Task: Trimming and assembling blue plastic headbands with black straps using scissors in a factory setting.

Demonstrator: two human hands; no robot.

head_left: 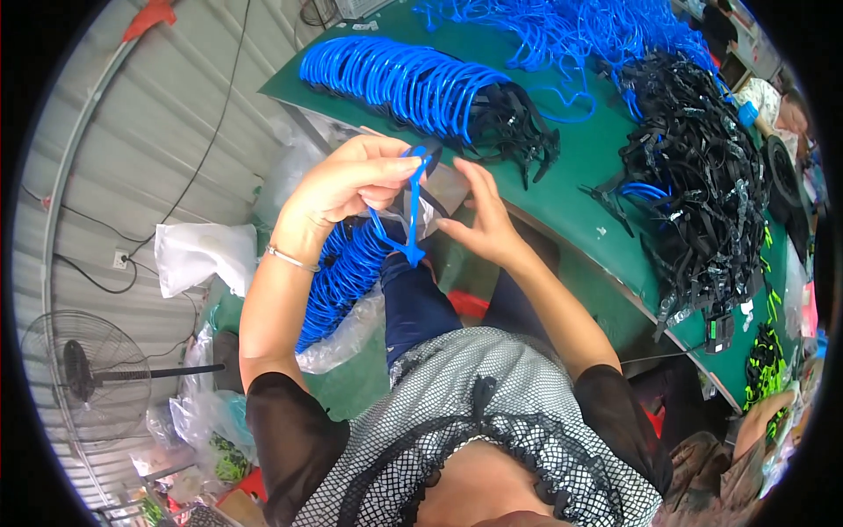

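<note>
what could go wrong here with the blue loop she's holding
1. The blue loop is pinched only at its top by the left hand and right hand; it might slip down into the bundle of blue loops on the lap.
2. That bundle rests loosely against the left forearm, so it may slide off toward the plastic bag.

A workshop: green worktable (562, 198) heaped with blue loops (413, 83) and black straps (702, 184).

Two hands (351, 180) (483, 220), one blue strap (411, 211), one fan (83, 373), one white bag (202, 255).
</note>
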